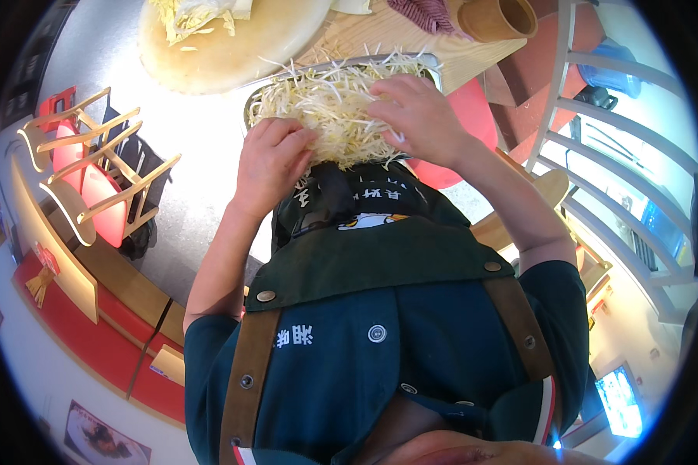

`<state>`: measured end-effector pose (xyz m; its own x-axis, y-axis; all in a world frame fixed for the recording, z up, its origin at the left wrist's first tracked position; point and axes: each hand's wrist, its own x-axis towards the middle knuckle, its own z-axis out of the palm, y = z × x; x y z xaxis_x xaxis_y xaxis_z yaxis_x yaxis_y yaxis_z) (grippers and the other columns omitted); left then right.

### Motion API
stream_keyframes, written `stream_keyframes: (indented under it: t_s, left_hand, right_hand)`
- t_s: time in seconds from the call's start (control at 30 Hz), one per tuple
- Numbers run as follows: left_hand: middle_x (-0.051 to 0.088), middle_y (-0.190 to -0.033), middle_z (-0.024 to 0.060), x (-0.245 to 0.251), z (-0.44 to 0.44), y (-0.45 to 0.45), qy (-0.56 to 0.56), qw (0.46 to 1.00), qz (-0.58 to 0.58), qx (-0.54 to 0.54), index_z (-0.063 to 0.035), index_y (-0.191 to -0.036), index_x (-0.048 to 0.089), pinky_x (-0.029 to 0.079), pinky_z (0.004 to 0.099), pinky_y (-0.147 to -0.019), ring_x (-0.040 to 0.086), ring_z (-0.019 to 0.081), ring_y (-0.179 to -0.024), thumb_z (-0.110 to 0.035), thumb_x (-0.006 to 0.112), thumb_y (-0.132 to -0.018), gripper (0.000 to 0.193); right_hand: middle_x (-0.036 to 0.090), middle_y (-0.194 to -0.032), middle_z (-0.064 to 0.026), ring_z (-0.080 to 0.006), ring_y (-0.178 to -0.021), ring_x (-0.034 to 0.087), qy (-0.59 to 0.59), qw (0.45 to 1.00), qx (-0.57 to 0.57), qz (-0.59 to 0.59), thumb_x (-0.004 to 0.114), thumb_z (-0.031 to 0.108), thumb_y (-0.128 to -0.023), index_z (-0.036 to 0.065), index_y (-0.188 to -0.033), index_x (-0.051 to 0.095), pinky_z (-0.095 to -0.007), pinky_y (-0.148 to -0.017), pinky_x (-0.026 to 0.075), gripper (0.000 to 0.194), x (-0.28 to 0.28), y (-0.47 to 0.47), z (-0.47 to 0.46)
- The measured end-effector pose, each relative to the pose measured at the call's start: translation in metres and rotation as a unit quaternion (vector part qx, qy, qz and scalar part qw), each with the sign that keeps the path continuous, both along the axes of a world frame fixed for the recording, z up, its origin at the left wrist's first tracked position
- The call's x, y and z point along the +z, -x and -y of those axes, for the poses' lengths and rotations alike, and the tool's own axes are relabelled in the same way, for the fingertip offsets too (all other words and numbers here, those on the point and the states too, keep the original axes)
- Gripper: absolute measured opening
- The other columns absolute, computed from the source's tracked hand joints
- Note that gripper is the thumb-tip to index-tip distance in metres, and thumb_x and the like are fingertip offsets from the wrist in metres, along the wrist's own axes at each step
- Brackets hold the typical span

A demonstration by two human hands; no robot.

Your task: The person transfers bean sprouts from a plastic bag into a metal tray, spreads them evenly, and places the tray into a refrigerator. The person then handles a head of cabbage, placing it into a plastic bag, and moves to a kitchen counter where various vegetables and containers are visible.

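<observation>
A heap of bean sprouts [331, 110] fills a rectangular metal tray [433, 58] in front of my apron. At the tray's near left corner is my left hand [276, 160], its fingers curled and the fingertips against the sprouts. Whether it pinches any is hidden by the fingers. On the right side of the heap lies my right hand [421, 119], with thumb and fingers apart over the sprouts. One white sprout lies by its thumb. Some sprouts hang over the tray's near edge by the apron [366, 256].
Beyond the tray is a round board [256, 55] with shredded cabbage [200, 17] on it. A wooden table [366, 38] holds a purple cloth [421, 14] and a wooden container [497, 20]. A red stool [471, 116] stands at right, upturned chairs [99, 168] at left, a railing [622, 104] far right.
</observation>
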<state>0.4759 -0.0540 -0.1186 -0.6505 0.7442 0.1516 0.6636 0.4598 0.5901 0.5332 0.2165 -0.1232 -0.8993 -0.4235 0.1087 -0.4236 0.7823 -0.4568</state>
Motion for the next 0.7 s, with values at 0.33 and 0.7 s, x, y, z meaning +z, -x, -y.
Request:
stream_keyframes:
  t_s: [0.33,0.7]
  left_hand:
    - [0.062,-0.097,0.0075,-0.003,0.012,0.005,0.02,0.998,0.026,0.048,-0.0107,-0.1,0.064,0.049,0.0378,-0.079,0.058,0.0291,-0.091,-0.004,0.072,-0.068,0.033]
    - [0.045,-0.139,0.0114,0.017,-0.036,0.027,0.098,0.994,0.01,-0.041,-0.0142,-0.135,0.047,0.032,0.0452,-0.107,0.04,0.0361,-0.128,-0.025,0.08,-0.063,0.081]
  right_hand:
    - [0.054,-0.123,-0.0065,-0.0295,-0.115,0.048,-0.032,0.999,0.0,-0.012,0.075,0.022,-0.069,0.016,-0.112,0.058,-0.0427,-0.095,0.04,0.047,0.002,-0.004,-0.017]
    - [0.046,-0.137,-0.0132,-0.0316,-0.125,0.044,0.005,0.997,-0.079,-0.006,0.067,0.044,-0.079,0.009,-0.132,0.047,-0.0421,-0.103,0.036,0.068,0.015,0.01,-0.045]
